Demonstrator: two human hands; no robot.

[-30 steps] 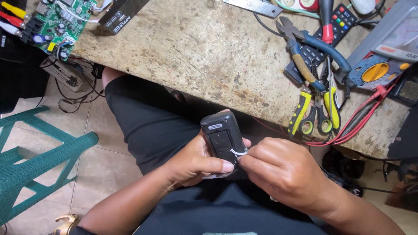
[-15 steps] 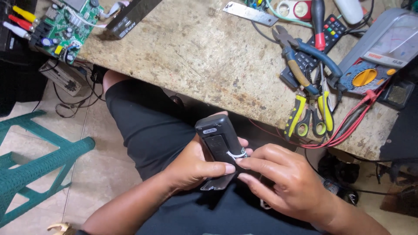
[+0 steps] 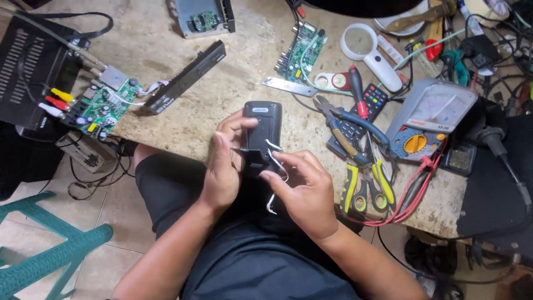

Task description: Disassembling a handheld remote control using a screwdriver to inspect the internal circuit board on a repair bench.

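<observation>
My left hand (image 3: 223, 166) grips a small black plastic device (image 3: 262, 129) upright in front of me, over the table's near edge. Its lower cover hangs open. My right hand (image 3: 303, 191) pinches thin white wires (image 3: 276, 166) that come out of the device's lower end; one wire end dangles below my fingers. Both hands are close together above my lap.
On the worn table (image 3: 222, 94) lie a green circuit board (image 3: 102, 108) with coloured plugs, a black box (image 3: 33, 66), a second board (image 3: 302, 55), a magnifying glass (image 3: 369, 53), pliers and yellow-handled cutters (image 3: 361, 183), and a meter (image 3: 430, 119). A green stool (image 3: 50, 255) stands at the lower left.
The view has tilted up over the table. My hands have lifted the device higher, toward the table edge, and its lower cover now hangs open with the white wires pulled out further.
</observation>
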